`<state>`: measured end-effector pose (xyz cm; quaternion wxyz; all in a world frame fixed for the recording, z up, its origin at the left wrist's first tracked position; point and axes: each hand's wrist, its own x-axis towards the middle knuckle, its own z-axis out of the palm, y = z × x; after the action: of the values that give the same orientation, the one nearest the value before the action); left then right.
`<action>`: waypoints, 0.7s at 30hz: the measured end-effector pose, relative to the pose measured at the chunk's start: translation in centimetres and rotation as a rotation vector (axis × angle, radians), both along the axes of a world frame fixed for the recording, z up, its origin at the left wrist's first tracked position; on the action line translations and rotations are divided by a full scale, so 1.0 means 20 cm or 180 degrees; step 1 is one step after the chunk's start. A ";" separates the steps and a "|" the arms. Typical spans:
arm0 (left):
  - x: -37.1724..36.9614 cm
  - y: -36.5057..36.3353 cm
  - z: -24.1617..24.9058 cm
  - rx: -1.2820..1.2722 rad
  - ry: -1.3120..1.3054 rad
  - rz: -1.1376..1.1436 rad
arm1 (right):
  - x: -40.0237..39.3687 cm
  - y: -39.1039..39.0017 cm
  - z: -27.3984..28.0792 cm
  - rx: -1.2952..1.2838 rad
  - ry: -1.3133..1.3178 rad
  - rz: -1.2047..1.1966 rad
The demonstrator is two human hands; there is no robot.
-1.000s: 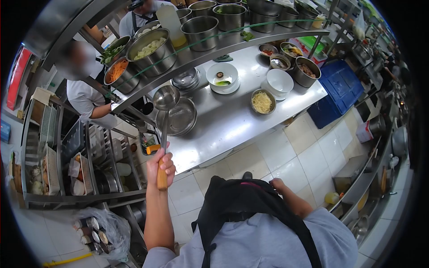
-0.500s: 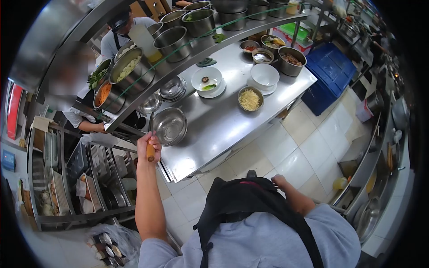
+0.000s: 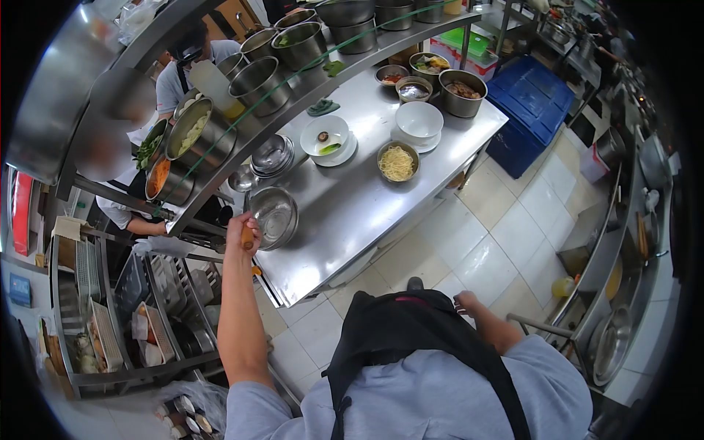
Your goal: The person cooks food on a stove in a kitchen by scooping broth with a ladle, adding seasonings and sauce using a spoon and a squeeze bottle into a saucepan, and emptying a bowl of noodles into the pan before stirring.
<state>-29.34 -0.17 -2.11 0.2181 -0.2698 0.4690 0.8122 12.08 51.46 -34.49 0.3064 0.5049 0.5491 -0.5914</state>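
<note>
The left hand (image 3: 243, 229), fist closed on the ladle (image 3: 247, 220) handle, had swung its cup down from mid-air to the bench (image 3: 367, 213) beside the bowl (image 3: 273, 217), while the right hand (image 3: 465, 301) stayed at the hip, its grip unclear.

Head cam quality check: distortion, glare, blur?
Head view: strong fisheye, with a black vignette at the corners and the steel table and shelf edges bowed. Soft overhead glare on the table top and the steel bowl. Centre sharp; left hand on the ladle crisp, right hand clear; the rim smears.
</note>
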 end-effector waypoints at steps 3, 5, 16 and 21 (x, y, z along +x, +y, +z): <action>0.03 0.04 0.00 -0.0214 0.0060 0.0046 | 0.00 0.01 -0.01 -0.0031 0.0001 0.0025; 0.05 0.03 -0.01 -0.0190 0.0080 -0.0021 | -0.01 0.00 0.01 -0.0033 0.0001 0.0034; -0.05 -0.06 0.00 0.0370 0.0241 0.0367 | -0.11 0.03 0.06 0.0042 0.0126 0.0121; -0.08 -0.06 0.05 0.0253 0.0288 0.0298 | -0.13 0.03 0.06 0.0057 0.0093 0.0126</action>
<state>-30.85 -1.30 -1.06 0.1690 -0.2456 0.4326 0.8509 9.52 52.10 -33.34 0.3053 0.4880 0.5687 -0.5876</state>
